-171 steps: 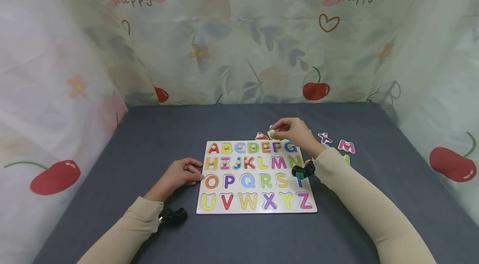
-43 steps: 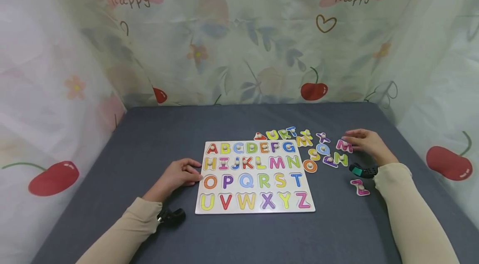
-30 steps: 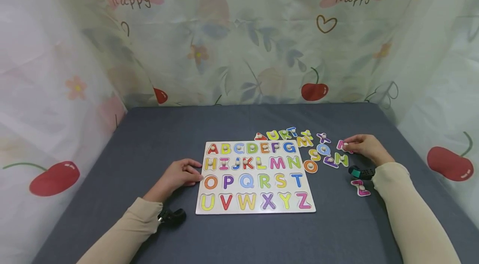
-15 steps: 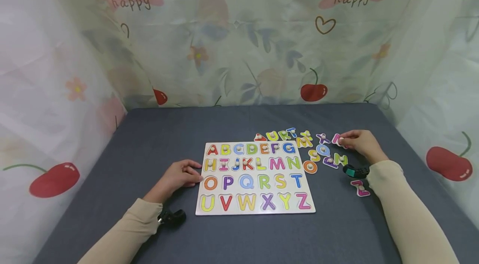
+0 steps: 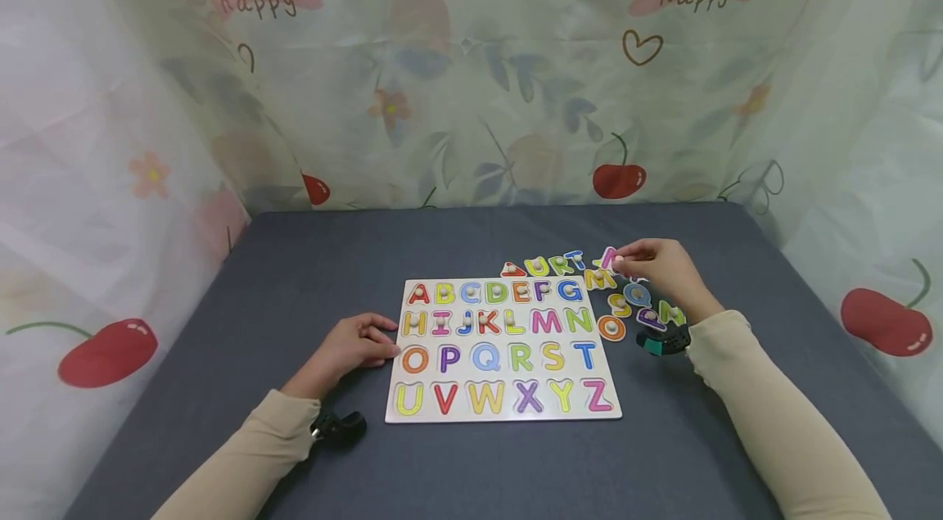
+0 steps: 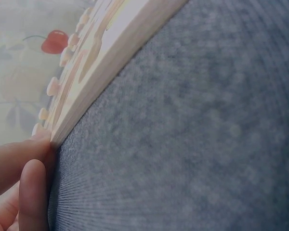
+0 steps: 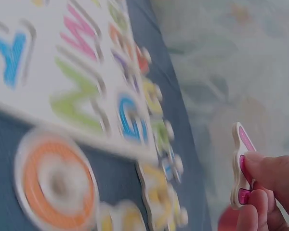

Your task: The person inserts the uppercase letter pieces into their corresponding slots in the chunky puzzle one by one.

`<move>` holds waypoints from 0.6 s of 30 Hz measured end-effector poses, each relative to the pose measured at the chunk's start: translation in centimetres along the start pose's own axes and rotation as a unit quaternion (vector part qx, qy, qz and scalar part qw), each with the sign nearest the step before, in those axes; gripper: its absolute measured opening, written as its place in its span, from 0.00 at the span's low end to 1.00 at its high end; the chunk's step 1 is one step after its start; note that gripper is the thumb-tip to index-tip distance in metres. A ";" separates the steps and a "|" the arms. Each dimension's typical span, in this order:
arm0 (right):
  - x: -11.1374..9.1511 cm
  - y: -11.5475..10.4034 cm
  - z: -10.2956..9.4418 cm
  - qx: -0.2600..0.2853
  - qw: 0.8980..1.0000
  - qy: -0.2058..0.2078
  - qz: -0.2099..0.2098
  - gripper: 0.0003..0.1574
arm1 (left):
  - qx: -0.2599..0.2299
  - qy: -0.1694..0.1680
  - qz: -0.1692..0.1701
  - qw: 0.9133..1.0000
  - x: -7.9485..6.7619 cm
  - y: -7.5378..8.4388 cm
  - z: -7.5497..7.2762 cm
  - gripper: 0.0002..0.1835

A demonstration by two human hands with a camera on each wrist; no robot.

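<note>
Currently, on the left of the worktop (image 5: 331, 266), the left hand (image 5: 361, 341) rests beside the alphabet board (image 5: 462, 405); its relaxed fingertips touch the board's left edge and curl round nothing; toward the right edge of the board, in the second row, the pink M recess (image 5: 546, 321) shows no knob and so looks unfilled; along the board's far edge lie a red piece (image 5: 510, 269), a U piece (image 5: 537, 267), an R piece (image 5: 561, 264) and a T piece (image 5: 574, 260), with a yellow piece (image 5: 600, 280) at the far right corner.

Just past that corner is the pink piece (image 5: 606, 258), seemingly an M, though fingers cover part of it; the right hand (image 5: 666, 270) pinches it between thumb and fingertips, with no slack in the grip; from there the matching recess lies to the left and toward the person, across the board's far right corner, and the right hand is clearly the nearer one; the right wrist view shows the piece at a slant, partly edge-on, so I judge its face would need turning to sit level with the recess; its exact long axis cannot be told.
</note>
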State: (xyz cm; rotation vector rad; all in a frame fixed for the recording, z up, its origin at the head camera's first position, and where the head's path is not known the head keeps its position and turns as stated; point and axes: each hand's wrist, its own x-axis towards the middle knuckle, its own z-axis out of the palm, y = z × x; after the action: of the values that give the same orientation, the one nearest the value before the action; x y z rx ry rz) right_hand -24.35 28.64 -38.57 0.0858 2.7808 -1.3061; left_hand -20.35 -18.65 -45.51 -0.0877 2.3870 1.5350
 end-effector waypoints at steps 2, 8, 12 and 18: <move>-0.2 -0.8 0.9 0.001 1.000 -0.008 -0.008 0.25 | 0.000 0.001 0.000 1.000 0.0 0.0 0.0 0.25; -0.7 -2.3 3.8 0.001 0.999 -0.037 -0.034 0.20 | -0.006 0.001 -0.001 1.000 -0.1 0.1 0.0 0.25; -1.0 -2.7 5.5 -0.003 0.997 -0.057 -0.054 0.16 | -0.006 0.001 -0.001 1.000 -0.2 0.2 0.0 0.25; -1.1 -2.7 7.4 -0.014 0.995 -0.085 -0.058 0.12 | -0.006 0.001 -0.002 1.000 -0.2 0.2 0.0 0.25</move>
State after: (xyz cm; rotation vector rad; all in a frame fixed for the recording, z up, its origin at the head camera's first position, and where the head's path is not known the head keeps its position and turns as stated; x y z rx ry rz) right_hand -23.23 21.15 -41.12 -0.1834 2.6938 -1.2339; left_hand -20.18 -18.56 -45.24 -0.0959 2.3784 1.5483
